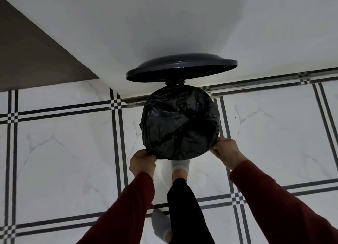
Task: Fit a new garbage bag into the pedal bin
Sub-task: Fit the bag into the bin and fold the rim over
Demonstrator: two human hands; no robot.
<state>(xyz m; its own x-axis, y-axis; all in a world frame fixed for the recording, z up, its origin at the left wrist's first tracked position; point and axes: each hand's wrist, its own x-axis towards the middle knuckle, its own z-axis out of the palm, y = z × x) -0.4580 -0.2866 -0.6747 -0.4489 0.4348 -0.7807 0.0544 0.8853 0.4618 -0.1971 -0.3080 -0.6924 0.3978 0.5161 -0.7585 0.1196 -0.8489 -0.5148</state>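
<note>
Seen from above, a black garbage bag (180,122) covers the round mouth of the pedal bin and hides the bin's body. The bin's dark lid (181,67) stands raised behind it, against the wall. My left hand (141,162) pinches the bag's edge at the near left of the rim. My right hand (225,149) grips the bag's edge at the near right. A socked foot (180,166) sits at the bin's front base, where the pedal is hidden.
White marble-look floor tiles (73,152) with black double lines surround the bin. A white wall (182,24) rises right behind the lid, and a brown surface (27,57) fills the upper left. My other socked foot (161,225) stands nearer to me.
</note>
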